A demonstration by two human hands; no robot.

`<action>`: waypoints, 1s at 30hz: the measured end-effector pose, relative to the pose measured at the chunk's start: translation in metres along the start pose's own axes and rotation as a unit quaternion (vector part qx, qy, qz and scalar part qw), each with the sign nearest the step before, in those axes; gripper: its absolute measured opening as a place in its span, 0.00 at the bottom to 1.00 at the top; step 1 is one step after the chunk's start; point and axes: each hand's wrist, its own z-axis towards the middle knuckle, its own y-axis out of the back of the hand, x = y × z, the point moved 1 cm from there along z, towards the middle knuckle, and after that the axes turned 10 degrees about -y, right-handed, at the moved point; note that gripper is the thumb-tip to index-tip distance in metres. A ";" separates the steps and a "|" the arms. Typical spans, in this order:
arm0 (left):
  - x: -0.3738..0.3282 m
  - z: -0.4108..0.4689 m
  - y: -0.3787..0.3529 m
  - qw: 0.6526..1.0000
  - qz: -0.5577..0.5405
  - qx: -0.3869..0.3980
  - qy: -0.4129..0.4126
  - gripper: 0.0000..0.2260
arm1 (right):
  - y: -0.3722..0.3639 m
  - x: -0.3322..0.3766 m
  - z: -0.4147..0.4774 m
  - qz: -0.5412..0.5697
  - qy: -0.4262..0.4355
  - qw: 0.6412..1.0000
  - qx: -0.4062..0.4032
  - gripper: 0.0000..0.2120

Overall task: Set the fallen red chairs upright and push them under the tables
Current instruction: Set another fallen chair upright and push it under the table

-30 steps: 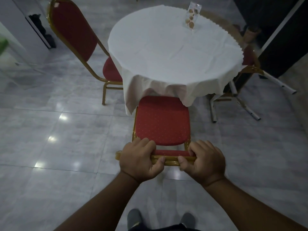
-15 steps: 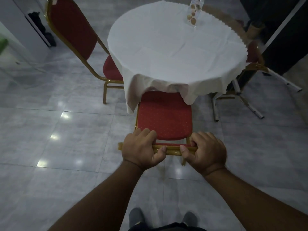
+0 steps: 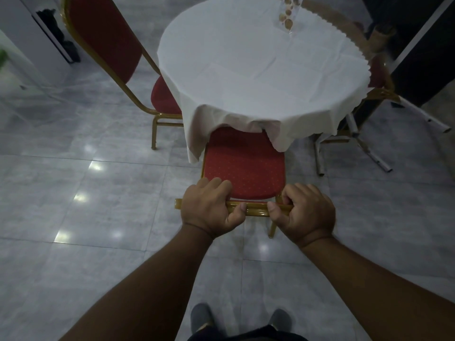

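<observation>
A red chair (image 3: 243, 166) with a gold frame stands upright in front of me, its seat partly under the hanging white tablecloth of the round table (image 3: 261, 70). My left hand (image 3: 209, 210) and my right hand (image 3: 305, 215) both grip the gold top rail of its backrest, side by side. A second red chair (image 3: 105, 43) stands upright at the table's left, seat tucked under the cloth. A third red chair (image 3: 378, 75) shows partly behind the table's right edge.
A clear menu stand (image 3: 289, 14) sits at the table's far side. Metal table legs (image 3: 364, 148) spread over the grey tiled floor on the right. A white wall panel (image 3: 29, 45) is at the left and a dark partition (image 3: 423, 57) at the right. My shoes (image 3: 202, 316) show below.
The chair has slid forward, so more of its seat lies under the tablecloth. Both hands moved forward with it, keeping their grip on the backrest rail.
</observation>
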 end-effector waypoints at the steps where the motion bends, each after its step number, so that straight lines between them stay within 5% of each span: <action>1: 0.001 0.001 -0.001 1.000 0.000 0.000 0.000 0.23 | -0.001 0.000 0.002 0.000 0.000 1.000 -0.002 0.23; 21: 0.022 0.028 -0.017 1.000 0.000 0.009 -0.006 0.30 | -0.015 0.000 0.031 -0.007 -0.023 1.000 -0.016 0.24; 30: 0.017 0.035 -0.004 0.996 -0.003 0.085 -0.006 0.21 | 0.000 0.009 0.024 -0.066 -0.052 0.995 0.056 0.24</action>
